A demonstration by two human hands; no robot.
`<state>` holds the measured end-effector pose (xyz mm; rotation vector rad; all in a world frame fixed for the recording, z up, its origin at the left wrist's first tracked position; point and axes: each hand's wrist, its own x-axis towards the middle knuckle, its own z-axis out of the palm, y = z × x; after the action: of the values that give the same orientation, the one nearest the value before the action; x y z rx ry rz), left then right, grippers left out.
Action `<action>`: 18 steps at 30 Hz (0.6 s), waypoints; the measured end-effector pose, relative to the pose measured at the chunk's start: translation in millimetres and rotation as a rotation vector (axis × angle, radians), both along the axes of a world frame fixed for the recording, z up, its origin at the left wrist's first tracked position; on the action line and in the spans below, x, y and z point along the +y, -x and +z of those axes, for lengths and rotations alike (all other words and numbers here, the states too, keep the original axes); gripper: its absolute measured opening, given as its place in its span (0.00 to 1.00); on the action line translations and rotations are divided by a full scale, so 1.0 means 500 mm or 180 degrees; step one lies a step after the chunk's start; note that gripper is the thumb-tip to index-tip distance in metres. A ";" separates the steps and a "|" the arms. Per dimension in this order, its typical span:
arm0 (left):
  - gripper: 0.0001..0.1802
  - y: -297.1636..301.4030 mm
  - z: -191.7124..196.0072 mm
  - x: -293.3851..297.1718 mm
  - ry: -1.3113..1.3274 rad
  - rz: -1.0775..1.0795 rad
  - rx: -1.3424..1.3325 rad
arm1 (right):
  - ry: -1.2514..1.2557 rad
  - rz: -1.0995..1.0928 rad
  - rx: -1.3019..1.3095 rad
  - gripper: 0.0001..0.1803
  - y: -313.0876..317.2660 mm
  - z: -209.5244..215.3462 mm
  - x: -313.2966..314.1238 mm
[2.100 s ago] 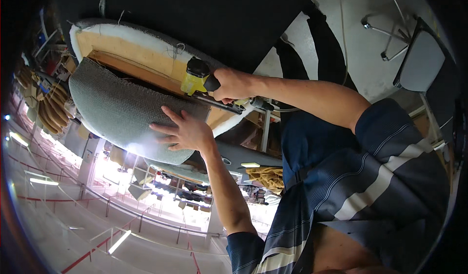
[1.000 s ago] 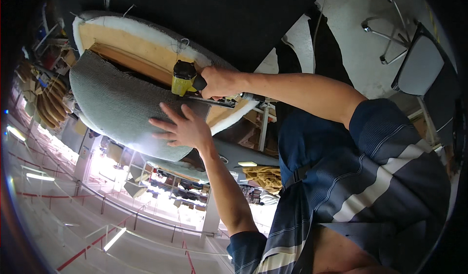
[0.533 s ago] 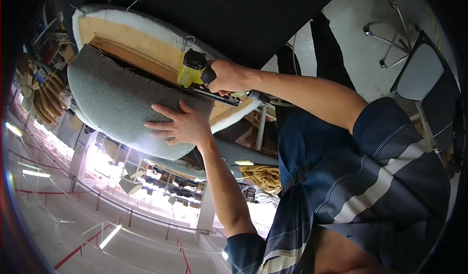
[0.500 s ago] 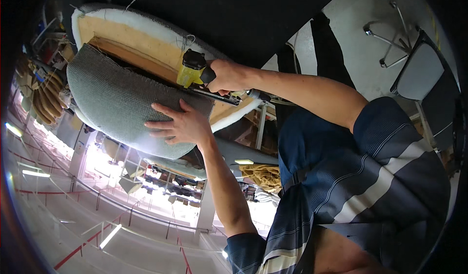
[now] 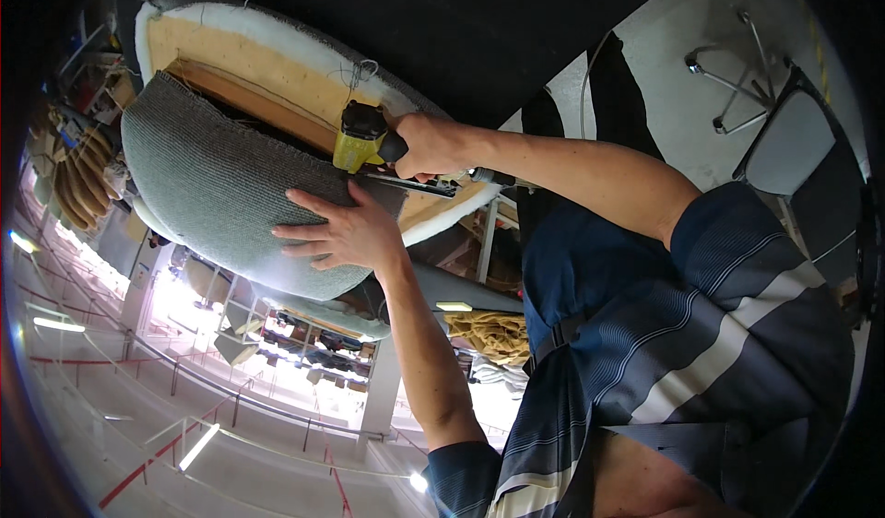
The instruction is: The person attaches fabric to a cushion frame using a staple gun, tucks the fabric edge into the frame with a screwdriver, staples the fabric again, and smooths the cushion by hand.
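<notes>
A yellow and black staple gun (image 5: 353,149) is gripped in my right hand (image 5: 426,145), fingers wrapped round its handle. Its nose meets the edge of a curved grey fabric-covered piece (image 5: 203,172); the exact contact point is hidden. On that fabric lies my left hand (image 5: 339,230), flat with fingers spread, just beside the tool. Behind it is a pale wooden panel (image 5: 249,52), rimmed with white padding (image 5: 441,228) and grey cloth. A dark gap and a wooden strip show between the panel and the grey piece. Loose threads (image 5: 361,71) stick up from the panel's edge.
A black surface (image 5: 406,29) spreads behind the panel. An office chair (image 5: 784,158) with metal legs stands on the grey floor at right. Bunched mustard cloth (image 5: 489,334) and crowded shelves (image 5: 318,347) lie beyond my left arm.
The staple gun and my right hand have shifted very slightly downward. My left hand stays on the fabric in nearly the same spot.
</notes>
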<state>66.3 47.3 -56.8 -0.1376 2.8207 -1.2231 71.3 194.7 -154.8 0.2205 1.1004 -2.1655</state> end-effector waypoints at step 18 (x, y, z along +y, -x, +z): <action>0.56 0.004 -0.001 0.014 -0.0139 0.0130 -0.0062 | 0.0258 -0.0025 -0.0029 0.07 -0.027 -0.025 -0.016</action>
<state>64.5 54.3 -57.3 -0.1791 2.8111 -1.1475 84.8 186.9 -167.3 0.1982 1.0059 -2.2088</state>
